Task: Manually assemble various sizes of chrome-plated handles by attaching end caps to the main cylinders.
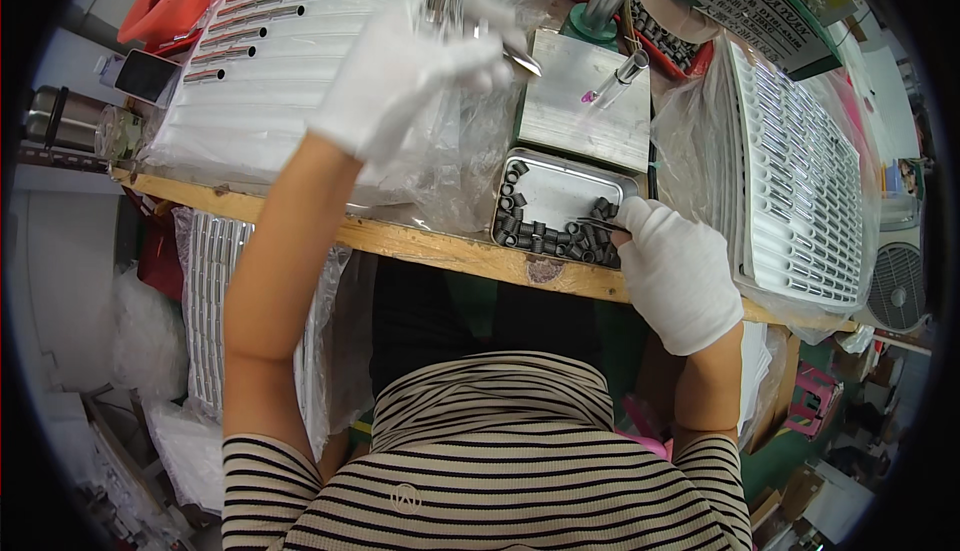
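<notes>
My left hand [405, 81], in a white glove, is raised over the bench and smeared by motion. A shiny metal piece [522, 59] shows at its fingertips; the blur hides whether the fingers grip it. My right hand [680, 266], also gloved in white, is closed round dark tweezers [598, 223]. Their tips reach into a metal tray [548, 173] at the bench's front edge. Several short dark grey hollow cylinders [572, 241] lie in that tray, mostly along its near side. Behind it, a clear tube with a pink tip [622, 77] stands tilted on a metal block [590, 101].
White ribbed trays with shiny rods [255, 36] lie at left, partly plastic-wrapped. More rods fill a tray stack [800, 181] at right. A green-based post [600, 21], red bins of dark cylinders [672, 41] and a green box [760, 11] stand behind. The wooden bench edge [430, 241] runs in front.
</notes>
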The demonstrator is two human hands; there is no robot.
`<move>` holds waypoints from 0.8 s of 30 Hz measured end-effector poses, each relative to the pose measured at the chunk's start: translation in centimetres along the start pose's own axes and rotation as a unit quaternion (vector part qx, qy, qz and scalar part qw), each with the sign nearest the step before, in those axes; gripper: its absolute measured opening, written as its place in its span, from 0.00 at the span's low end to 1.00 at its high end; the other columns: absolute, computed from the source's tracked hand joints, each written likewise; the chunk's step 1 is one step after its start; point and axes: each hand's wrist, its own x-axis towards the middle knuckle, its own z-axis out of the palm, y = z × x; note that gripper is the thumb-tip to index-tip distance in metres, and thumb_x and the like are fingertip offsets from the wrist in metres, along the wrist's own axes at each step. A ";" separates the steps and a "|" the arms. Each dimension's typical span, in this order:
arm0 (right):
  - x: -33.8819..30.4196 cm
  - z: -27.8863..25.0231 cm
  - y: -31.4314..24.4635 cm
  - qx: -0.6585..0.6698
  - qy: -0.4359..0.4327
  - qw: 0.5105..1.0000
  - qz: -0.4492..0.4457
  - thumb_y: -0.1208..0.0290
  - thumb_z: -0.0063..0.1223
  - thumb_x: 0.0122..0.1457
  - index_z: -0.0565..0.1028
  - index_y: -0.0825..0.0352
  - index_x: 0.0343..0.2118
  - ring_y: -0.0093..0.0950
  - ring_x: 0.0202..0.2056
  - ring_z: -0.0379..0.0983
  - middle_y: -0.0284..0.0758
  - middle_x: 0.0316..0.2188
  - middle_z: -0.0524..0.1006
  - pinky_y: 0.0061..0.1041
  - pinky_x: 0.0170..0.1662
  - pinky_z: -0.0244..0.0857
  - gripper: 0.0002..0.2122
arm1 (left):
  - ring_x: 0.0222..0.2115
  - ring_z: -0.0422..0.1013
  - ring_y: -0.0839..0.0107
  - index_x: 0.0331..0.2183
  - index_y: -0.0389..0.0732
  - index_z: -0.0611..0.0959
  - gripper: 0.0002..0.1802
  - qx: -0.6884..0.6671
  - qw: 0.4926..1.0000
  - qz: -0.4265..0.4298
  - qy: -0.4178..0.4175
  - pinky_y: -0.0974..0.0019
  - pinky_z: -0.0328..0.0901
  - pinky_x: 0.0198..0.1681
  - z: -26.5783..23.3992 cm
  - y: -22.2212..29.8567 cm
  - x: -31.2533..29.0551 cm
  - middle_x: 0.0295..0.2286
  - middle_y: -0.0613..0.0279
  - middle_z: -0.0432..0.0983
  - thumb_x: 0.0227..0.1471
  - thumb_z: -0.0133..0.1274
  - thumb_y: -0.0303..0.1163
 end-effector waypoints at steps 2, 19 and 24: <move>-0.2 0.4 0.1 -0.026 -0.002 1.000 -0.012 0.71 0.51 0.55 0.72 0.64 0.32 0.38 0.27 0.76 0.38 0.25 0.76 0.34 0.29 0.69 0.04 | 0.31 0.77 0.74 0.39 0.35 0.78 0.12 -0.064 0.998 -0.020 -0.014 0.72 0.71 0.34 1.2 0.1 -3.1 0.34 0.57 0.80 0.52 0.52 0.28; -2.6 -1.5 0.5 0.214 0.227 0.947 -0.072 0.79 0.56 0.50 0.75 0.64 0.31 0.38 0.25 0.74 0.38 0.23 0.75 0.32 0.28 0.67 0.05 | 0.25 0.76 0.73 0.28 0.37 0.74 0.05 -0.266 0.956 -0.127 0.003 0.73 0.70 0.30 7.2 0.2 -9.6 0.24 0.60 0.76 0.52 0.55 0.23; -2.4 -1.2 2.3 0.194 0.166 0.959 -0.121 0.75 0.52 0.52 0.73 0.63 0.30 0.38 0.24 0.74 0.36 0.23 0.75 0.33 0.27 0.68 0.02 | 0.28 0.76 0.73 0.31 0.33 0.76 0.03 -0.158 0.978 -0.134 -0.027 0.71 0.71 0.37 9.0 1.7 -9.9 0.28 0.55 0.79 0.51 0.53 0.19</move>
